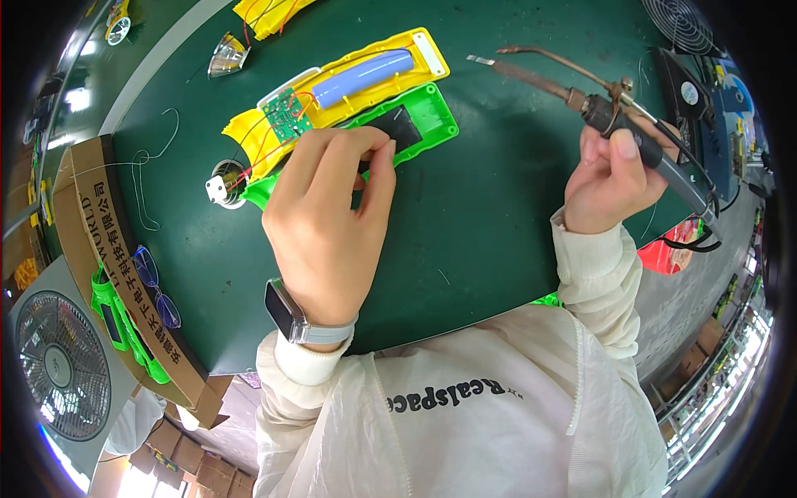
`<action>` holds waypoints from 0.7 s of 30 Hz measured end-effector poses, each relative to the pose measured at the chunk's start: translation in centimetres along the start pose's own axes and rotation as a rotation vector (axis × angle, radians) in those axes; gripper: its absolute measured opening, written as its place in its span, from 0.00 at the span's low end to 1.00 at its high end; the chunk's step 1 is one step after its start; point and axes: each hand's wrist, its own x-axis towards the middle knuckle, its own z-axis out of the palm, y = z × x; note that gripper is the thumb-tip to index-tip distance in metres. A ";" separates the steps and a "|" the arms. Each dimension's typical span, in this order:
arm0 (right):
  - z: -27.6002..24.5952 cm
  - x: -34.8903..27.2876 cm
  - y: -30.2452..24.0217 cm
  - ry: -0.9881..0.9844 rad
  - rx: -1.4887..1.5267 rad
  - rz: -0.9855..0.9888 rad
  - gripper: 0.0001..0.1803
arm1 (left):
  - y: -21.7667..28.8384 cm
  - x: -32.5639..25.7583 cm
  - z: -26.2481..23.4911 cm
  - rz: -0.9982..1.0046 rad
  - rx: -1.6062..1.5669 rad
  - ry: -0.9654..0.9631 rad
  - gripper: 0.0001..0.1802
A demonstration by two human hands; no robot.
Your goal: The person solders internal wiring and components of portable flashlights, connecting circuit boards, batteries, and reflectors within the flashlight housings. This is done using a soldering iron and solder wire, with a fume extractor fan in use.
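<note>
My right hand [610,183] grips a soldering iron [544,83] by its dark handle, with a thin metal tube clamped along it; the tip points up and left, above the table. My left hand [328,220] is closed, thumb and forefinger brought together over a green plastic half-shell [440,124] with a black panel [398,129] inside. Whatever lies between those fingertips is hidden. Just beyond, a yellow half-shell [427,56] holds a blue-purple cylindrical battery [365,79] and a green circuit board [286,116]. Red wires run to a round lamp head [226,187].
A cardboard box [124,257] at the left holds green shells [124,324], with glasses [156,286] at its side. A fan [62,365] stands beyond. Loose wire [145,158], a lamp reflector [228,56] and another yellow shell [270,15] lie on the green table [490,207].
</note>
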 end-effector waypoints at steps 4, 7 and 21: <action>-0.3 -1.3 -0.4 -0.087 -0.032 0.093 0.22 | 0.5 0.0 0.1 -0.116 0.083 -0.062 0.07; -0.2 -1.6 0.2 -0.116 -0.041 0.081 0.22 | 0.8 0.3 0.2 -0.143 0.127 -0.070 0.06; 1.4 -1.0 0.5 -0.230 -0.206 -0.135 0.18 | 0.1 0.6 1.0 -0.064 0.131 -0.007 0.05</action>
